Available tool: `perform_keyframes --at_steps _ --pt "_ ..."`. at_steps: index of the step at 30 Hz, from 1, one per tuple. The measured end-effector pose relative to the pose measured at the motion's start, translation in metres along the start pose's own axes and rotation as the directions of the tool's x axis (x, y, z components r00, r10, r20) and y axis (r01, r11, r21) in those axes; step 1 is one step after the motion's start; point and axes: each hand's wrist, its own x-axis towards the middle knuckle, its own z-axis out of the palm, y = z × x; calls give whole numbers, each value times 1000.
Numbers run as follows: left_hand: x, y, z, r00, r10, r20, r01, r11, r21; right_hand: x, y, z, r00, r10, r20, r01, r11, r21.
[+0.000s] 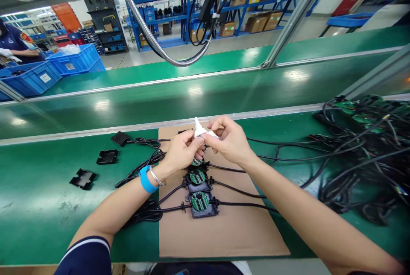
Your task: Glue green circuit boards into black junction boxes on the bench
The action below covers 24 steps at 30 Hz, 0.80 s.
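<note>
Both hands meet over the far part of a cardboard sheet (224, 236). My left hand (183, 149) pinches a small white nozzle bottle (200, 129), its pointed tip standing up. A white piece (212, 133), maybe a cap or part of the bottle, is between the thumb and fingers of my right hand (229, 138). Below the hands, round green circuit boards sit in black square housings: a near one (200, 201), a middle one (197, 176) and another (196, 162) partly hidden by my left hand. Black cables leave the housings on both sides.
Loose black housing parts (107, 156) lie on the green table at left, beside coiled cables (145, 213). A heap of cables and boards (361, 151) covers the right. A metal hose (150, 36) hangs overhead. Beyond the rail, a person (19, 44) stands near blue bins (75, 59).
</note>
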Motion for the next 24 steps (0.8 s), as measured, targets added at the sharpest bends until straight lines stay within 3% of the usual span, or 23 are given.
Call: perform_keyframes --at_steps 3,8,10,12,14,16,20,24 --pt "6 -6 8 999 -19 -30 17 997 -80 -4 2 11 993 94 -67 -87 991 102" --pt "28 -7 8 998 -12 59 21 986 -164 12 2 12 995 -24 -99 22 1000 -15" --pt "36 -4 -6 987 -24 161 29 999 -30 27 6 5 997 -32 -67 28 998 -61" --pt "39 -3 -26 979 8 205 -65 959 274 43 13 -4 1000 22 9 -22 999 -27" --pt "38 -8 -46 969 110 219 -223 766 603 57 22 -14 986 122 114 -127 991 40" --pt "32 -20 -60 939 195 282 -343 522 781 66 32 -21 947 232 224 -247 968 43" --pt "16 -48 -68 866 137 481 -500 226 836 74 47 -26 864 344 369 -309 939 -151" --pt "3 -60 -63 829 54 557 -560 85 824 78 55 -23 840 352 414 -278 933 -228"
